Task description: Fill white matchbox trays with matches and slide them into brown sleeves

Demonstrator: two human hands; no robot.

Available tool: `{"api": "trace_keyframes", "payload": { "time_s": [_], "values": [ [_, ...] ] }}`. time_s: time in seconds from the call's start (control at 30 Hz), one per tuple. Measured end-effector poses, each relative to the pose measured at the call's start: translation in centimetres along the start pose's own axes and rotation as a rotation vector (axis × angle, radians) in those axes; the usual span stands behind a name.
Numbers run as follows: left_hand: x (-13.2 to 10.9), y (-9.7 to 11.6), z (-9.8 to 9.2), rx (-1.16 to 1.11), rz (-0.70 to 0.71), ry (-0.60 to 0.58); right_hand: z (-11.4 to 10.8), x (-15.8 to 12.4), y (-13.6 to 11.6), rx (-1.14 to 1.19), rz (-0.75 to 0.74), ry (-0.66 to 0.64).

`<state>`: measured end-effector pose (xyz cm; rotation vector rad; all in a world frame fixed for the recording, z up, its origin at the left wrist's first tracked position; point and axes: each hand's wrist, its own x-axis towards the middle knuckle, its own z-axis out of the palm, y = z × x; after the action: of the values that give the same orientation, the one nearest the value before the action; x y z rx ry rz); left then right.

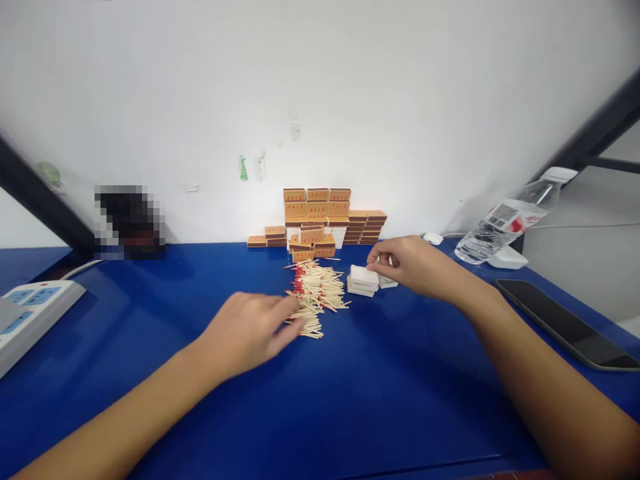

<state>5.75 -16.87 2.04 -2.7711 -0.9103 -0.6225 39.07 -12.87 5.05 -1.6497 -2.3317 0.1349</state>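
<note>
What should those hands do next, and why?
Probably the left hand should pinch a small bunch of matches: it sits right at the edge of their loose pile, while the right hand is at the small white boxes, so both seem well placed.

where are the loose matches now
In the head view, the matches lie near centre, before the orange matchboxes, with the left hand at their left and white boxes right.

Kinda scruffy white wall (380, 100) behind the blue tabletop (330, 407), dark bars (37, 195) slanting up by both back corners.
</note>
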Motion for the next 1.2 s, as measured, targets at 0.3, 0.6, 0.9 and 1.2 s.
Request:
{"api": "trace_keyframes", "payload": {
  "time_s": [0.3,0.6,0.9,1.2],
  "values": [
    [3.4,-12.4,0.8,-0.315,-0.632,0.158,-0.1,-0.1,-1.0,-0.063,-0.085,0.159],
    [8.2,-14.1,5.9,-0.351,-0.62,0.181,0.7,0.2,-1.1,-0.072,-0.107,0.157],
    [6.1,-12.8,1.7,-0.26,-0.593,0.233,0.2,0.1,-1.7,0.04,-0.09,0.249],
    [2.8,-0.3,-1.3,-0.312,-0.214,0.424,2.1,-1.5,-8.8,1.011,-0.04,0.033]
  ]
}}
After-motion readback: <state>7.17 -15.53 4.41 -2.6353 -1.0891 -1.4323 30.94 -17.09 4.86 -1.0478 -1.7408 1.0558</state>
